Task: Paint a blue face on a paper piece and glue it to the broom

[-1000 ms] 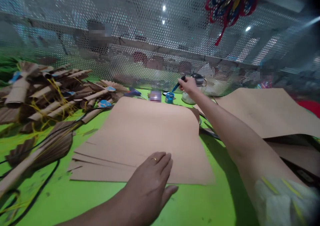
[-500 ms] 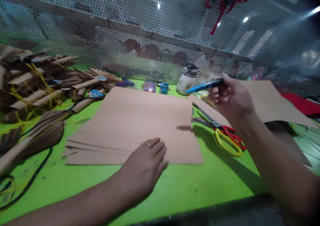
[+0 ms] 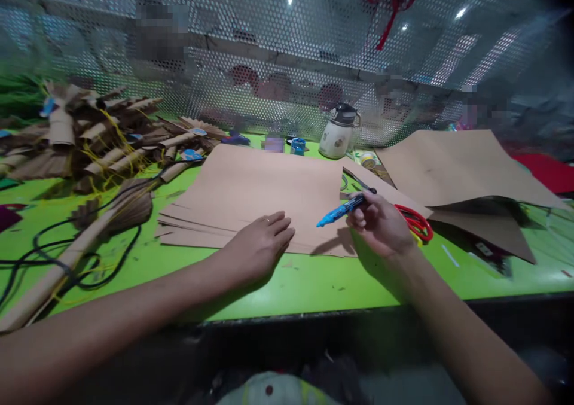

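**Palm flat, tip light, sheets steady**

Treat the brown paper stack (image 3: 273, 180) as the dial, twelve at its far edge; it lies on the green table (image 3: 314, 288), sheet edges staggered near eight. The left hand (image 3: 262, 243) rests palm down around six, fingers together, gripping nothing; spreading them and pressing evenly should steady the top sheet better. The right hand (image 3: 381, 222), at four, pinches a blue-tipped tool (image 3: 336, 213), pen or brush, too blurred to say which, its tip above the paper, angled toward eight. A light grip would serve, with the wrist clear of the scissors (image 3: 419, 224) just beside it. The blue pot (image 3: 298, 146) sits near one, past the stack.
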A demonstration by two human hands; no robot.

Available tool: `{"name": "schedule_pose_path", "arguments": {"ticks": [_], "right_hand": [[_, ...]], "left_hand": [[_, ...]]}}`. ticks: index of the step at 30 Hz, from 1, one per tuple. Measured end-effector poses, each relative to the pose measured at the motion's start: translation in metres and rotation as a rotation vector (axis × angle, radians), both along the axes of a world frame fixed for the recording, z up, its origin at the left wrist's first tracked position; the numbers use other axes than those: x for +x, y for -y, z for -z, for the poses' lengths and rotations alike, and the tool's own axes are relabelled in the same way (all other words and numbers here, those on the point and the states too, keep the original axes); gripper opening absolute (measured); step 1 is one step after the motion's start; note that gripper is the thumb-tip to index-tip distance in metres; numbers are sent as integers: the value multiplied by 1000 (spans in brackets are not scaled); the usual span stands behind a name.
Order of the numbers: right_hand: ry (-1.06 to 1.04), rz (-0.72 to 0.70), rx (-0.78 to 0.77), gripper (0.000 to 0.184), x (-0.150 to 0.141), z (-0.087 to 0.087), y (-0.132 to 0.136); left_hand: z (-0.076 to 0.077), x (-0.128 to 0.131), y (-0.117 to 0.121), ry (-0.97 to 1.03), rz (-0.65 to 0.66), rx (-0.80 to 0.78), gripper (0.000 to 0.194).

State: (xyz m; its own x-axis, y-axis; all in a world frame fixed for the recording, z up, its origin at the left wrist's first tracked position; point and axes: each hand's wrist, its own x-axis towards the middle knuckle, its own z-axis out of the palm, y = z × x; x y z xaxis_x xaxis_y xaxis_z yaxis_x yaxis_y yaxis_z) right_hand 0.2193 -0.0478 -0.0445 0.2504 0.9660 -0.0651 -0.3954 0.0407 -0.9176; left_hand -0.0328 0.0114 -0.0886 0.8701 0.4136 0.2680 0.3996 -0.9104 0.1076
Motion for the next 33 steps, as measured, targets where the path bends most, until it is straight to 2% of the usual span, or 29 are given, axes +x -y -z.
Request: {"name": "schedule_pose_path", "arguments": {"ticks": [4, 8, 15, 19, 22, 24, 27, 30, 33], "right_hand": [[-13, -11, -31, 20, 0, 6, 12], [-14, 17, -46, 23, 0, 15, 26], [-144, -38, -50, 20, -11, 26, 48], [-173, -69, -18, 24, -25, 32, 51], [-156, -81, 32, 27, -26, 31, 44], [-58, -31, 77, 29, -18, 24, 32], [309, 27, 95, 36, 4, -1, -1], [515, -20, 38, 32, 25, -38, -55], [800, -90, -89, 26, 32, -73, -119]], "left_hand": [[-3, -13, 13, -24, 19, 31, 36], [-1, -32, 42, -35, 4, 60, 36], [19, -69, 99, 15, -198, 213, 51], [25, -66, 107, 25, -237, 277, 66], [22, -59, 98, -7, -188, 263, 69], [18, -56, 92, -18, -146, 225, 65], [15, -57, 88, 3, -129, 208, 67], [17, -59, 89, 37, -141, 257, 71], [22, -61, 86, 95, -127, 321, 70]]}}
